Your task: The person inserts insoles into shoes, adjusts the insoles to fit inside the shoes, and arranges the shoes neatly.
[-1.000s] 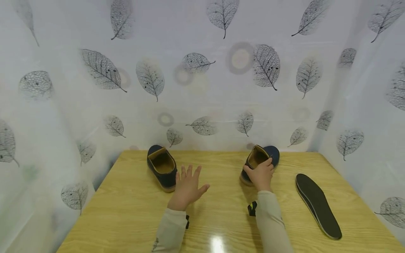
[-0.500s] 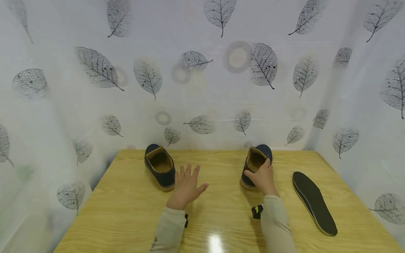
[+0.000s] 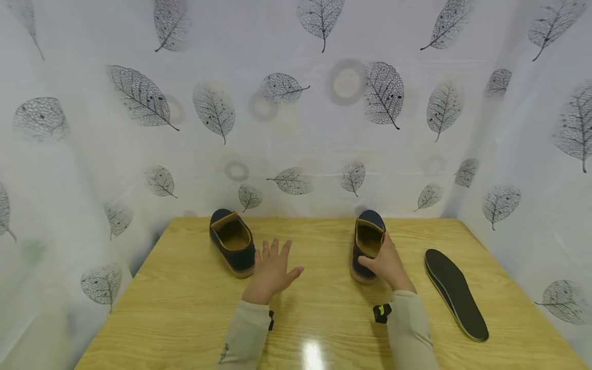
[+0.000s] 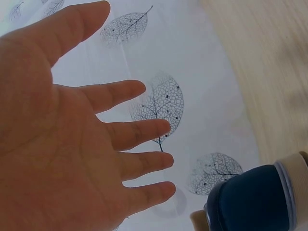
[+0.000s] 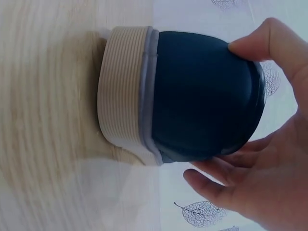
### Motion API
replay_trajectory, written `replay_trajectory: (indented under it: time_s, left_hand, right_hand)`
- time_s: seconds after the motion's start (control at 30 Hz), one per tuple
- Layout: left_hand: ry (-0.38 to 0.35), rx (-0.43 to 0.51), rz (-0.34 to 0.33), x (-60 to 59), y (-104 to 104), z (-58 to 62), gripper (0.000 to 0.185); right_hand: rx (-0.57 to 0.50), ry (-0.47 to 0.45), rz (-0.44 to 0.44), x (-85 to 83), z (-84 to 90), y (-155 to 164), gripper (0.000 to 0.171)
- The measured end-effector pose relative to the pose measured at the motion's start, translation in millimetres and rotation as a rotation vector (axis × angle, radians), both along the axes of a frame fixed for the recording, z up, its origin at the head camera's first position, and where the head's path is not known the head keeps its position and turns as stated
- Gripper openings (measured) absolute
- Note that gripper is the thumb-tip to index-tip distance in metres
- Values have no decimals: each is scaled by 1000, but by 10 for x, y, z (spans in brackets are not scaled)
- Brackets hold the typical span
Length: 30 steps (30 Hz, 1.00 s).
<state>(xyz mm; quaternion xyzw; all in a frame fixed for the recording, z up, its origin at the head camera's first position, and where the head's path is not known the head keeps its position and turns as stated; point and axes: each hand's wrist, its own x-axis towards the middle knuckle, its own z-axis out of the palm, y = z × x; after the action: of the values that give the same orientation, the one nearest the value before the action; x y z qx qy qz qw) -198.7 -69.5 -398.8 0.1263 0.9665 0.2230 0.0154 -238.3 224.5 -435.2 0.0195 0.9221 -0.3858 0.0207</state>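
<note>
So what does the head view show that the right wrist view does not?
Only the head view shows the black insole, the left shoe and the open left hand. Only the right wrist view shows the right shoe's ribbed tan sole. Both show the right hand holding the right shoe at its heel.

Navy slip-on shoe (image 3: pixel 367 245) with tan sole stands upright on table, toe pointing away.

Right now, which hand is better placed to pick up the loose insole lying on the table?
The right, probably. The right hand grips the heel of the right-side shoe, and the insole lies just beyond it on that side. The left hand hovers open beside the other shoe, farther away.
</note>
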Motion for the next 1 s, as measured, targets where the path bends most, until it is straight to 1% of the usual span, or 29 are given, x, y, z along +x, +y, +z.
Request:
replay_trajectory:
  time_s: [0.37, 0.67, 0.83, 1.0]
  left_hand:
    - [-14, 5, -4, -16, 10, -16, 71]
    - [-27, 21, -3, -1, 7, -8, 72]
    - [-26, 11, -3, -6, 18, -18, 72]
    - [-21, 11, -7, -11, 30, -34, 72]
  right_hand:
    - [-22, 44, 82, 58, -29, -3, 102]
    - [-51, 51, 104, 141, -20, -66, 102]
    - [-35, 25, 118, 178, -7, -100, 104]
    - [-31, -1, 112, 216, 8, -117, 106]
